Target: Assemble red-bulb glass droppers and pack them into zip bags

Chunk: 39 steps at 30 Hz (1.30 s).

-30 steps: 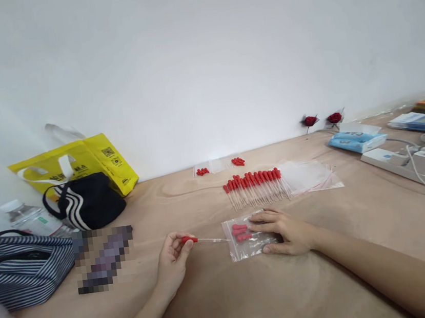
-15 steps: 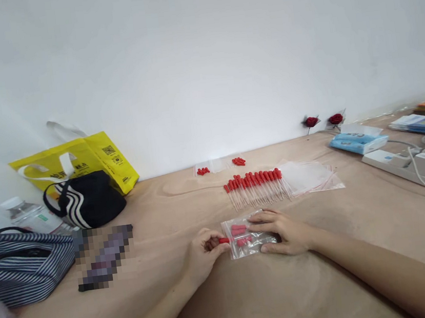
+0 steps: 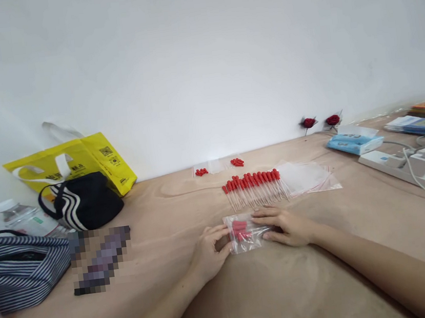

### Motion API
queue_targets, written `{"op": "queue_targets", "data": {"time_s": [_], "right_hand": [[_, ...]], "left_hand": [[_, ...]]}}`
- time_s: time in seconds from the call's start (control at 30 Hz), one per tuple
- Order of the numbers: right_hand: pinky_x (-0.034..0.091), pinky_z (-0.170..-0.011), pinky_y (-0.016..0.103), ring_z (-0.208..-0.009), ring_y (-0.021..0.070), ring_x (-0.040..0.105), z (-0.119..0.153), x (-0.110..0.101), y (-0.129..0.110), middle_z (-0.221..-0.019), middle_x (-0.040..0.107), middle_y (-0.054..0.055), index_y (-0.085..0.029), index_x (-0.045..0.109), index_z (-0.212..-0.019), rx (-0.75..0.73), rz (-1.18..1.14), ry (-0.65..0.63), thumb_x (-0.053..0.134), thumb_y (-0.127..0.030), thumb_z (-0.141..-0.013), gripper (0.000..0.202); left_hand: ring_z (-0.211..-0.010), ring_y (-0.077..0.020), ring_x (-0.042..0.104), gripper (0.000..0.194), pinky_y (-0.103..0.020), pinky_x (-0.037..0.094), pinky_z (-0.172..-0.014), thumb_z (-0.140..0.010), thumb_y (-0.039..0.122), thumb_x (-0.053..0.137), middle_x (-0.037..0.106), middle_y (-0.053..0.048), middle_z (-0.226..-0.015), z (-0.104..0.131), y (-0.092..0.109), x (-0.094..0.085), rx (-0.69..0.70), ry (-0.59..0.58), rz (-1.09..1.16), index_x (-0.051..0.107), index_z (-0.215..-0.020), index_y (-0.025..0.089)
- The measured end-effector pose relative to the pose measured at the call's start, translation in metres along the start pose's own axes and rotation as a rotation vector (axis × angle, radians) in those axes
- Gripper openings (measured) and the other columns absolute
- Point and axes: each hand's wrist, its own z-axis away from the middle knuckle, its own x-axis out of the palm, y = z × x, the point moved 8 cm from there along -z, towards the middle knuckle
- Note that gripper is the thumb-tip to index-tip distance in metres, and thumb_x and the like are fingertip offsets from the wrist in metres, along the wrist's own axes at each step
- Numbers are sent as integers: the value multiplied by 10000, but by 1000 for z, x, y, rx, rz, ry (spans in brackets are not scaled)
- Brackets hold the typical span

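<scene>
A small clear bag (image 3: 245, 232) is lying flat on the table (image 3: 290, 283) in front of the person, its long axis running left to right, with its open mouth seeming to face the left hand (image 3: 208, 252). Inside it, red-capped droppers (image 3: 240, 229) are lying along that same line, their red bulbs bunching at the left end and their thin clear stems pointing right. The bag is thin, glossy plastic, crinkling and catching light; the bulbs are looking soft and rubbery, the stems fine and transparent. The left hand is resting on the tabletop with its fingers curling in, pinching the bag's left edge between thumb and fingertips. The right hand (image 3: 286, 227) is lying palm down, fingers stretching leftward and pressing the bag's right part, thumb tucking under near its lower corner. Both forearms are angling in from the near edge and converging on the bag. Just beyond it, a row of droppers (image 3: 255, 187) is lying side by side, bulbs toward the wall, beside a stack of bags (image 3: 308, 177), flat and clear. The table is pale, smooth wood with faint grain.
</scene>
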Motion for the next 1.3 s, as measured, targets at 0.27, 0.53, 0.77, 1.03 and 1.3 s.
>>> {"op": "queue_targets", "data": {"time_s": [0.27,0.53,0.77,1.03,1.3], "right_hand": [[373,-950,387,-1128,220,450,-8,5,0,-1228,495,102,-198,479,-1223,19,-2,58,422,-357,-849,411],[338,-967,426,-1157,247,420,-4,8,-3,-1253,471,120,-194,447,-1250,-18,-28,-2,484,-470,-791,537],[330,-969,428,-1154,241,425,-4,8,-6,-1243,480,120,-206,442,-1253,-32,-52,-4,480,-455,-798,519],[333,-968,428,-1157,243,423,-5,6,-5,-1244,482,118,-203,451,-1246,-27,-54,9,491,-459,-789,525],[324,-971,425,-1145,242,434,-4,7,-4,-1243,482,119,-209,446,-1250,-19,-51,4,500,-459,-783,532]], "left_hand": [[-1072,-223,475,316,-391,360,-917,-801,155,442,525,-62,-1201,-10,-10,-4,88,-58,-129,600,-1062,238],[-798,-193,568,226,-325,454,-752,-784,129,468,602,-68,-855,-102,-59,-15,-62,103,-202,580,-979,145],[-926,-202,504,213,-327,383,-854,-737,80,528,541,-51,-957,-141,-60,-2,104,-12,-264,595,-909,185],[-809,-185,519,92,-299,405,-771,-737,149,563,565,-19,-823,-130,-63,-17,187,-96,-259,589,-818,184],[-896,-182,522,72,-298,394,-823,-779,176,521,567,-34,-955,-96,-69,-29,210,-104,-226,592,-781,190]]}}
